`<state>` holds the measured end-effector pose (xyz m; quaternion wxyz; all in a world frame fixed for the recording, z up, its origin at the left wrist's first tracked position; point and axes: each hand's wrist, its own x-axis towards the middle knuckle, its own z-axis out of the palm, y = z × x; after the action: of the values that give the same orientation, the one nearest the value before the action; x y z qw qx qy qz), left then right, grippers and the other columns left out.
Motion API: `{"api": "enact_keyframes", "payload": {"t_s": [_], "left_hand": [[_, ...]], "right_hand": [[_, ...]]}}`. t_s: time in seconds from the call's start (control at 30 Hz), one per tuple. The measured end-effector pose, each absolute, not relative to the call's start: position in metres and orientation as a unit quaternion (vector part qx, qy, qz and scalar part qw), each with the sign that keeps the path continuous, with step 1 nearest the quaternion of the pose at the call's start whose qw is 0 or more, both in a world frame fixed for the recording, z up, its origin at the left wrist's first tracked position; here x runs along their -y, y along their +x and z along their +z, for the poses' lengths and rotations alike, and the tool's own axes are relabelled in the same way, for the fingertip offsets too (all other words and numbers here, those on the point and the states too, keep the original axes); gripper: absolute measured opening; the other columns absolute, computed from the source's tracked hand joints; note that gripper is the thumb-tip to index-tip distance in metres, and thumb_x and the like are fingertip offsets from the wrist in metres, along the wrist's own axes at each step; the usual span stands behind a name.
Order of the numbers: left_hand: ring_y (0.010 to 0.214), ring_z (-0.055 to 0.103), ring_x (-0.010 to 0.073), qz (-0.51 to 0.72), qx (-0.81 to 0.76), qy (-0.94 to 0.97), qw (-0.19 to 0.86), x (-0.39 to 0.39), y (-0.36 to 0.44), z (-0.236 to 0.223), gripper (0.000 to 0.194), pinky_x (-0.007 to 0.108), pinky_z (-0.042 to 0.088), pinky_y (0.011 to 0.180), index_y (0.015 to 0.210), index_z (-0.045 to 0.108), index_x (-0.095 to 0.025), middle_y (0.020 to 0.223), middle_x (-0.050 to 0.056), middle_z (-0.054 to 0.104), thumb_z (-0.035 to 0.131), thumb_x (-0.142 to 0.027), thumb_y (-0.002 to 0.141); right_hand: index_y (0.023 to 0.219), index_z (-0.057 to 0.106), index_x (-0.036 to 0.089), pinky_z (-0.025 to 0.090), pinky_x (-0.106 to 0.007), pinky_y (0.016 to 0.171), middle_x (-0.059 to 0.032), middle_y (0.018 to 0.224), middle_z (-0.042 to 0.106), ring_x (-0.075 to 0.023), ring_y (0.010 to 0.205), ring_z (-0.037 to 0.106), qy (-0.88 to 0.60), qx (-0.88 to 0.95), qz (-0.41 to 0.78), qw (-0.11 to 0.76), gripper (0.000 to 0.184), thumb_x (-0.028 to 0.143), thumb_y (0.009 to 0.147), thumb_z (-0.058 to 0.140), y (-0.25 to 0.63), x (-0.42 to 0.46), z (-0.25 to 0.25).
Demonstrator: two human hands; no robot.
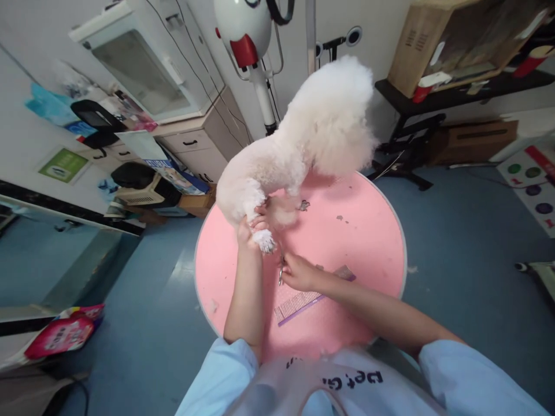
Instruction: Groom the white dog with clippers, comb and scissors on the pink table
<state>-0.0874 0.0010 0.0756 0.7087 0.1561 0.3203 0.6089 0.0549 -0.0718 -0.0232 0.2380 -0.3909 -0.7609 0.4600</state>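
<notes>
A fluffy white dog (277, 156) stands on a round pink grooming table (368, 231), its head at the far right. My left hand (248, 228) is wrapped round one of its legs, just above the paw (263, 240). Close to that paw, my right hand (299, 273) grips a pair of scissors (281, 270) by the handles, the blades pointing away from me. Whether the blades touch fur is too small to tell. Under my right wrist lies a metal comb (299, 303) with a purple spine, partly covered by my forearm.
Tufts of cut fur (342, 218) lie on the table. A white and red dryer (243, 34) hangs on a stand behind the dog. A glass-fronted cabinet (139, 63) stands at the back left, a black side table (416, 104) at the back right.
</notes>
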Motion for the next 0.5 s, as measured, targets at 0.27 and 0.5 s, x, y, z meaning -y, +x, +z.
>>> {"api": "enact_keyframes", "payload": {"t_s": [0.27, 0.5], "left_hand": [[0.033, 0.031, -0.0016, 0.631, -0.24, 0.074, 0.734, 0.002, -0.083, 0.08, 0.021, 0.003, 0.027, 0.033, 0.071, 0.041, -0.017, 0.056, -0.006, 0.049, 0.04, -0.004, 0.088], [0.033, 0.035, -0.0026, 0.607, -0.178, 0.048, 0.773, 0.0, -0.083, 0.075, 0.02, 0.004, 0.026, 0.032, 0.073, 0.043, -0.016, 0.057, -0.006, 0.054, 0.044, -0.003, 0.089]], "right_hand": [[0.093, 0.048, 0.018, 0.042, -0.029, 0.064, -0.0041, 0.085, 0.057, -0.0174, 0.071, 0.053, -0.353, 0.796, 0.422, 0.251, 0.023, 0.015, 0.072, 0.056, 0.054, 0.046, -0.03], [0.096, 0.049, 0.017, 0.042, -0.03, 0.066, -0.0064, 0.086, 0.059, -0.0183, 0.073, 0.054, -0.383, 0.816, 0.364, 0.232, 0.016, 0.013, 0.08, 0.048, 0.051, 0.036, -0.034]]}}
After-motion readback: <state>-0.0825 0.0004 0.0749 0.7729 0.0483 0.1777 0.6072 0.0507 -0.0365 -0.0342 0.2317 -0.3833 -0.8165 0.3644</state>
